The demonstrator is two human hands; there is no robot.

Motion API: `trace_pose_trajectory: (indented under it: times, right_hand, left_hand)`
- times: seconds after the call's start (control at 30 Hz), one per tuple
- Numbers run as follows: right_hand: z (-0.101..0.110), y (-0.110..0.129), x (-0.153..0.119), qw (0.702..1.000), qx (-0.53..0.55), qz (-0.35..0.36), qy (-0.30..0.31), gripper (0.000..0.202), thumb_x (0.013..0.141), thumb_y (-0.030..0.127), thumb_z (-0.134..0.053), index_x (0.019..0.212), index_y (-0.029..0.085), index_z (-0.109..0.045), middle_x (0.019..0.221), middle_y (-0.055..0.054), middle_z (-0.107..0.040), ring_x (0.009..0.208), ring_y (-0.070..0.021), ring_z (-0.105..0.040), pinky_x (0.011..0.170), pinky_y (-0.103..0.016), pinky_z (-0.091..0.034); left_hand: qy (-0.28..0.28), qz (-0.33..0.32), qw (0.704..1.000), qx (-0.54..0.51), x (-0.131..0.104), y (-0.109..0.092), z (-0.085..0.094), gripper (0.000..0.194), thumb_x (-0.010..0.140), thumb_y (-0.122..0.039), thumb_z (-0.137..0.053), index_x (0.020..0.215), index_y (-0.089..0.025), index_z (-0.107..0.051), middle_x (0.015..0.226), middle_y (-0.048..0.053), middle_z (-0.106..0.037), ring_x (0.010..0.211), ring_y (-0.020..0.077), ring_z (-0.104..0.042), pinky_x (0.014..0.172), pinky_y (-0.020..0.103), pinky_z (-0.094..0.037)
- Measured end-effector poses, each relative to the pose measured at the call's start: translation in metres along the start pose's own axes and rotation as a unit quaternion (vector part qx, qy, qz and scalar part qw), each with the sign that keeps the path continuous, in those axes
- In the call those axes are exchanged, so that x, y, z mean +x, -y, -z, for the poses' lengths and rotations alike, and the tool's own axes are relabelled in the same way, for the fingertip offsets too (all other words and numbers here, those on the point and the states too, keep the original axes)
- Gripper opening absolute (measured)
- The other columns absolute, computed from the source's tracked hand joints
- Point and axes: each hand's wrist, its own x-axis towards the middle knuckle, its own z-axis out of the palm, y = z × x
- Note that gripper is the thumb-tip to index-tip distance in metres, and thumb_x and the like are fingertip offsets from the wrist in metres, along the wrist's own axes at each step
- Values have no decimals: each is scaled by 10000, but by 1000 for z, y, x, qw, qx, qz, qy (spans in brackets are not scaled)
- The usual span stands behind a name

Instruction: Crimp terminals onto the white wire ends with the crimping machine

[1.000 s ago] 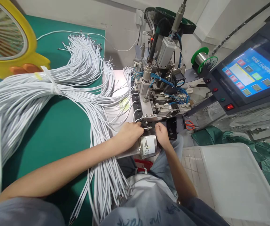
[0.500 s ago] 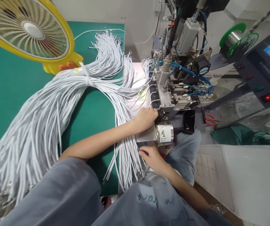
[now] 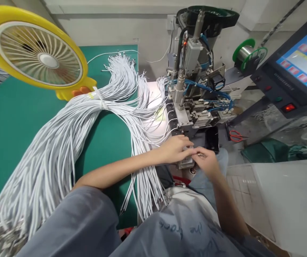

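Note:
My left hand [image 3: 176, 149] is just in front of the machine [image 3: 181, 110], with its fingertips meeting those of my right hand [image 3: 207, 162] above a metal cylinder [image 3: 187, 163]. Both hands are pinched around something small that I cannot make out. White cables [image 3: 139, 125] run beneath my left forearm, and several cable ends curve into the black slots [image 3: 171, 116] along the machine's edge. A white tie [image 3: 102, 101] holds the large cable bundle [image 3: 54, 142] on the green mat [image 3: 9, 107].
A yellow fan [image 3: 49, 60] stands at the left. Behind the machine are a wire spool [image 3: 245, 53] and a control screen [image 3: 304, 62]. A phone [image 3: 212, 139] and red-handled scissors [image 3: 236, 136] lie right of my hands.
My left hand has moved right and down from the slots. My right hand has risen from beside the hanging cables to meet it. The view has tilted upward, showing more of the screen.

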Motion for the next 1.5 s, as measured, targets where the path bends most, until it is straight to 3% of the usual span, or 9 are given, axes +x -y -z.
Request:
trace_pose_trajectory:
  times: [0.1,0.3,0.53,0.73,0.9,1.07,1.23,1.37,1.5]
  right_hand:
    - [9,4,12,990,129,-23,-58,148,656,288,-705,736,174,-655,633,-6,-635,562,-132,-564,538,-255,-465]
    - [-1,10,20,963,269,4,-23,186,722,367,-675,791,194,-665,713,-22,-625,626,-138,-579,536,-256,-473]
    - [-11,12,25,980,117,121,-108,144,780,304,-613,703,182,-617,727,-17,-558,614,-121,-526,539,-246,-424]
    - [-3,20,22,984,-61,116,-123,174,815,275,-550,756,165,-672,636,2,-521,512,-93,-406,479,-239,-330]
    - [5,20,25,994,-42,85,-62,198,770,268,-556,639,153,-651,494,36,-414,461,-87,-339,442,-234,-276]
    - [-10,15,24,985,26,97,-137,231,776,313,-571,618,164,-650,496,29,-404,494,-113,-395,484,-252,-332]
    - [-15,17,20,956,-108,186,-199,221,822,230,-534,641,161,-640,508,49,-318,473,-93,-301,477,-258,-262]
    - [-3,25,23,956,-178,194,-129,262,802,176,-520,540,167,-525,501,65,-260,470,-82,-279,487,-255,-253]
    - [0,26,28,977,-109,163,-88,299,786,194,-518,496,175,-450,490,70,-231,459,-77,-269,468,-244,-246]
  left_hand:
    - [-39,-9,995,-90,2,7,2,263,894,-300,-493,971,-119,-667,773,58,-650,695,126,-583,639,216,-430]
    - [-62,-23,987,-146,6,13,11,208,891,-190,-463,853,-128,-659,751,43,-647,695,112,-578,645,201,-428]
    - [-44,1,993,-110,3,9,8,221,893,-183,-438,904,-144,-655,734,26,-610,657,102,-547,613,196,-415]
    - [-70,-36,997,-19,3,12,8,244,883,-165,-423,892,-138,-665,729,49,-587,684,127,-528,625,224,-412]
    - [-59,-60,996,7,3,15,9,276,872,-130,-387,858,-150,-662,721,50,-570,701,140,-518,625,237,-409]
    - [-92,-44,994,-26,3,11,5,204,879,-158,-442,859,-147,-645,685,25,-578,655,118,-530,603,221,-419]
    - [-94,-81,989,80,2,10,6,204,888,-145,-420,873,-124,-623,682,27,-556,643,125,-503,574,234,-400]
    - [-85,-164,951,249,2,13,14,218,856,-72,-389,878,-116,-602,722,46,-555,653,157,-467,562,272,-370]
    - [-98,-153,957,227,4,15,14,233,846,-64,-387,866,-120,-612,731,50,-573,667,165,-462,575,280,-363]
